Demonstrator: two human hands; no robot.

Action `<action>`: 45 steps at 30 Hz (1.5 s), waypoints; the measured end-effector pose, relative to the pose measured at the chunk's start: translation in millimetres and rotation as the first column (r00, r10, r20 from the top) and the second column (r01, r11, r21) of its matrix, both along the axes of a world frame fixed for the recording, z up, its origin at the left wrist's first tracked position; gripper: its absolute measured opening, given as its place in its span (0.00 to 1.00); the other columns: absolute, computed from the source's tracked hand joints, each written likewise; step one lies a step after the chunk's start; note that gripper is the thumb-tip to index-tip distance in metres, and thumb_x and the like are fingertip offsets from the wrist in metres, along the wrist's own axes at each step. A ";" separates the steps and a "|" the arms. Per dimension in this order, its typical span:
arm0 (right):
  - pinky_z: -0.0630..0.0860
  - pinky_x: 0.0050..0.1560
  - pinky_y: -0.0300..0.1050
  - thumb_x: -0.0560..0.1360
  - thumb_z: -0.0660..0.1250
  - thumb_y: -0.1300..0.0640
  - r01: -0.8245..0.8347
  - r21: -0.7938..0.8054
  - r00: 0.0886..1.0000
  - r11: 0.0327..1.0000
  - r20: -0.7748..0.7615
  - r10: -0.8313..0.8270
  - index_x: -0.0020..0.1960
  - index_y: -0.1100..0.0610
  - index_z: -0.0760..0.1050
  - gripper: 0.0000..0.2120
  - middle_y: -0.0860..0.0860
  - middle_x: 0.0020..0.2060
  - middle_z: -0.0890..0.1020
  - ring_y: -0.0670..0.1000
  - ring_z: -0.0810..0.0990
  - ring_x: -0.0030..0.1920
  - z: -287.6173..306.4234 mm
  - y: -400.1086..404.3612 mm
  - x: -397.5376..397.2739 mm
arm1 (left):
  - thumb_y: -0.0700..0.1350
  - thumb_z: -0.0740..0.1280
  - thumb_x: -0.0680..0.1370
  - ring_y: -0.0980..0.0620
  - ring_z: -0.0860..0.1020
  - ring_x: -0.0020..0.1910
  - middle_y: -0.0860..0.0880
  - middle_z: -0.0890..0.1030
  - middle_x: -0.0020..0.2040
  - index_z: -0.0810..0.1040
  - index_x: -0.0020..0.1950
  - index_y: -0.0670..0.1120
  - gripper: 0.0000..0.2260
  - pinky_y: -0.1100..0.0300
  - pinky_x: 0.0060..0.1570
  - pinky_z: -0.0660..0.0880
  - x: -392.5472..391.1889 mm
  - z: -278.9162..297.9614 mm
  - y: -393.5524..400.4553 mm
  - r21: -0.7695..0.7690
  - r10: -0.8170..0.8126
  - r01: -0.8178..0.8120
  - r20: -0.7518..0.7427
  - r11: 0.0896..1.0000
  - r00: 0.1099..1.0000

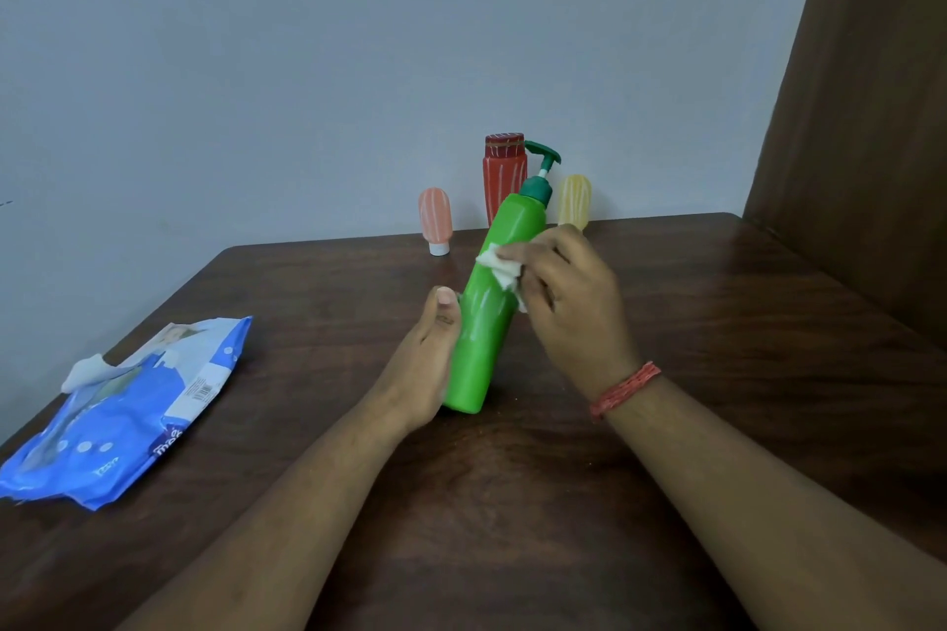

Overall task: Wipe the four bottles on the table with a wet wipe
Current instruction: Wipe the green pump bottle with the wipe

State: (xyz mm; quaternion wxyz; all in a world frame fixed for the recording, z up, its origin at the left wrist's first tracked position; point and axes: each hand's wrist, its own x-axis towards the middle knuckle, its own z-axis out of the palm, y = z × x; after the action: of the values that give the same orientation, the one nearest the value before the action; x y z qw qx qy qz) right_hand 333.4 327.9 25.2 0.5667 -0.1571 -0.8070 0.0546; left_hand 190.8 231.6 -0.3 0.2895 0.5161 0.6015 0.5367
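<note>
A tall green pump bottle [484, 323] leans tilted over the middle of the dark wooden table [717, 323], its base near the tabletop. My left hand [425, 364] grips its lower body from the left, thumb pointing up. My right hand [569, 302] presses a white wet wipe [505, 269] against the bottle's upper side. Behind it, at the far edge, stand a red bottle [502, 177], a small pink bottle [435, 220] on its white cap, and a small yellow bottle [575, 200], partly hidden by my right hand.
A blue wet-wipe pack [128, 415] lies at the table's left edge with a white wipe sticking out of its opening. A grey wall runs behind the table. A brown wooden panel [871, 118] stands at the right.
</note>
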 end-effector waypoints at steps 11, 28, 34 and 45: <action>0.77 0.43 0.48 0.76 0.64 0.67 -0.045 -0.021 0.997 0.999 0.064 0.046 0.56 0.61 0.82 0.12 0.55 0.44 0.76 0.51 0.77 0.43 -6.0 -6.6 -2.6 | 0.67 0.54 0.77 0.41 0.78 0.53 0.31 0.77 0.61 0.70 0.65 0.40 0.33 0.39 0.57 0.76 0.4 -1.9 0.4 0.026 -0.025 0.019 0.264 0.999 0.964; 0.76 0.43 0.49 0.76 0.66 0.66 0.048 -0.049 0.998 0.998 0.044 -0.046 0.58 0.60 0.82 0.13 0.54 0.44 0.75 0.50 0.75 0.43 -6.5 -2.9 -6.4 | 0.71 0.47 0.75 0.45 0.79 0.50 0.38 0.79 0.54 0.71 0.61 0.44 0.34 0.51 0.50 0.78 -2.7 -11.3 15.1 0.022 0.022 -0.029 0.263 0.999 0.964; 0.77 0.40 0.49 0.78 0.64 0.62 -0.124 0.019 0.956 0.992 0.270 0.114 0.59 0.57 0.82 0.13 0.53 0.45 0.75 0.50 0.75 0.43 -9.8 -11.7 -5.5 | 0.70 0.46 0.76 0.43 0.81 0.59 0.42 0.83 0.57 0.76 0.63 0.45 0.36 0.43 0.64 0.76 -4.9 -12.4 13.5 0.011 0.043 -0.049 0.335 0.999 0.941; 0.72 0.41 0.37 0.75 0.69 0.66 -0.158 -0.041 0.944 0.987 0.288 0.163 0.55 0.56 0.84 0.12 0.52 0.44 0.76 0.46 0.75 0.41 -14.1 -12.8 -8.1 | 0.65 0.44 0.81 0.48 0.82 0.43 0.45 0.83 0.42 0.71 0.58 0.42 0.30 0.51 0.47 0.81 -7.6 -9.7 17.4 0.053 0.043 -0.074 0.440 0.996 0.897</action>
State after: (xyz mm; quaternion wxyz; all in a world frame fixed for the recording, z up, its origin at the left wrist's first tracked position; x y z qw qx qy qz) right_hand 325.2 315.1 11.1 0.4342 -0.1020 -0.8911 0.0839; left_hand 183.2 249.0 -10.0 0.3831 0.3735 0.5175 0.6678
